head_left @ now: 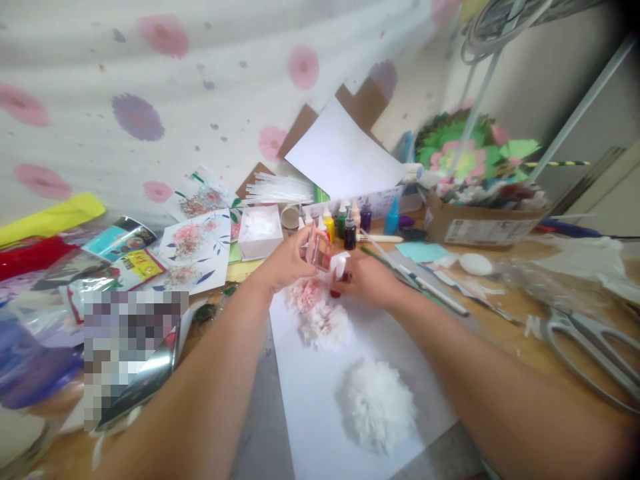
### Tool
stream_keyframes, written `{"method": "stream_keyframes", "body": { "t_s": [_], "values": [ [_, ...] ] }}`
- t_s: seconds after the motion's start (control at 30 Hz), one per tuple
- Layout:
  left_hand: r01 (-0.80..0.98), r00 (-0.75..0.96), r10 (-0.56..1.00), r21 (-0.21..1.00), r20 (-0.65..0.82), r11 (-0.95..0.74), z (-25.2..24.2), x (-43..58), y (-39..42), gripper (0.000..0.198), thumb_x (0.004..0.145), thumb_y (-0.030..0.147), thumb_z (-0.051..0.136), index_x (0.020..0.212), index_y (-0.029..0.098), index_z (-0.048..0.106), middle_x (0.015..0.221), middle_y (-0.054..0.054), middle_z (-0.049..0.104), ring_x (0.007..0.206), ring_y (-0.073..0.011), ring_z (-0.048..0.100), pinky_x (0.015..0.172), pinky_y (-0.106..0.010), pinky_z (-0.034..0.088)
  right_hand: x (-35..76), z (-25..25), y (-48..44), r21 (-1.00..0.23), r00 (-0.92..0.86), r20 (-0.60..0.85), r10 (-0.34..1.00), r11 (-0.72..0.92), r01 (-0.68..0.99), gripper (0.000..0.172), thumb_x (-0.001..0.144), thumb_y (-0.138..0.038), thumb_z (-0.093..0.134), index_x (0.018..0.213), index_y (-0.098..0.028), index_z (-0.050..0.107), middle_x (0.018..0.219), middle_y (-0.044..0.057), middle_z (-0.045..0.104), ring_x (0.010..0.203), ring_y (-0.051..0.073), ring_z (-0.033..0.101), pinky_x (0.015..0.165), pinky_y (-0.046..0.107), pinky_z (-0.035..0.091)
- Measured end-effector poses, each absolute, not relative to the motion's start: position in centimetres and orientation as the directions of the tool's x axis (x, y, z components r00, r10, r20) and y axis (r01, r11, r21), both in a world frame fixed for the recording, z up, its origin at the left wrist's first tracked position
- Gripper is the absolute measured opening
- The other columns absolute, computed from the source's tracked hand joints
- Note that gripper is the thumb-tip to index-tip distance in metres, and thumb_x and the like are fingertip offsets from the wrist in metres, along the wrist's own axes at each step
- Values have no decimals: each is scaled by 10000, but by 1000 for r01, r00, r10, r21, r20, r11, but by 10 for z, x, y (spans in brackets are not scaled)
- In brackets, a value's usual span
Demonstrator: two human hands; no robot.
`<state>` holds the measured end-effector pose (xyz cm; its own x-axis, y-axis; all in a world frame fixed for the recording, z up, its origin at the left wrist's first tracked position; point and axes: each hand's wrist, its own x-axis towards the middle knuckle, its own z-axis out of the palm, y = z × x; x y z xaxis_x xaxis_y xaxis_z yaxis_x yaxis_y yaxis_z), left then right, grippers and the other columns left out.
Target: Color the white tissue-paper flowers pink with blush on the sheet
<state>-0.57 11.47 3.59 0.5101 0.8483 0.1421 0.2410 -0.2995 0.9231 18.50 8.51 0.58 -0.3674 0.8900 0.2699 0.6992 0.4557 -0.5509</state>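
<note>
My left hand is closed around a small clear-edged palette with orange and brown pans, tilted above the sheet. Close by on the right, my right hand grips a small item with a white top and dark red lower part; its kind is hard to make out. Below both hands a pink paper flower and a white flower with pinkish touches lie together on a white sheet of paper. A plain white fluffy flower rests nearer to me on that sheet.
Several paint bottles stand behind my hands, beside a white box. A cardboard box with paper flowers stands back right. Scissors lie at right, a brush behind. Plastic packets and flower pictures crowd the left.
</note>
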Motion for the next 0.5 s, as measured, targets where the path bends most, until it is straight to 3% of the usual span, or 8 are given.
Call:
{"method": "stream_keyframes", "body": {
  "t_s": [0.13, 0.27, 0.37, 0.5],
  "values": [
    [209, 513, 846, 935, 144, -286, 35, -6, 115, 573, 568, 57, 616, 1109, 204, 494, 988, -37, 647, 943, -234, 643, 778, -335, 501, 182, 8, 84, -565, -285, 312, 906, 418, 711, 111, 751, -251, 637, 715, -205, 732, 708, 7, 668, 631, 127, 551, 588, 230, 356],
    [184, 516, 847, 949, 127, -255, 35, -6, 115, 559, 562, 57, 608, 1084, 210, 478, 954, -28, 644, 884, -225, 658, 749, -339, 510, 184, 9, 84, -515, -333, 242, 911, 412, 752, 128, 715, -267, 663, 625, -186, 703, 668, 21, 662, 614, 135, 557, 571, 237, 355],
    [186, 511, 850, 949, 128, -255, 36, -5, 115, 544, 552, 56, 613, 1061, 208, 496, 973, -32, 643, 896, -224, 653, 770, -344, 518, 189, 11, 85, -548, -218, 288, 932, 347, 761, 127, 732, -272, 641, 657, -193, 707, 690, 19, 676, 619, 139, 570, 561, 236, 361],
    [204, 531, 838, 941, 125, -270, 35, -2, 113, 554, 550, 66, 636, 1077, 197, 526, 1006, -54, 654, 961, -254, 638, 791, -362, 525, 194, 13, 85, -586, -226, 197, 954, 300, 753, 129, 710, -290, 671, 634, -190, 699, 637, 18, 670, 581, 147, 568, 535, 246, 360]
  ]
}}
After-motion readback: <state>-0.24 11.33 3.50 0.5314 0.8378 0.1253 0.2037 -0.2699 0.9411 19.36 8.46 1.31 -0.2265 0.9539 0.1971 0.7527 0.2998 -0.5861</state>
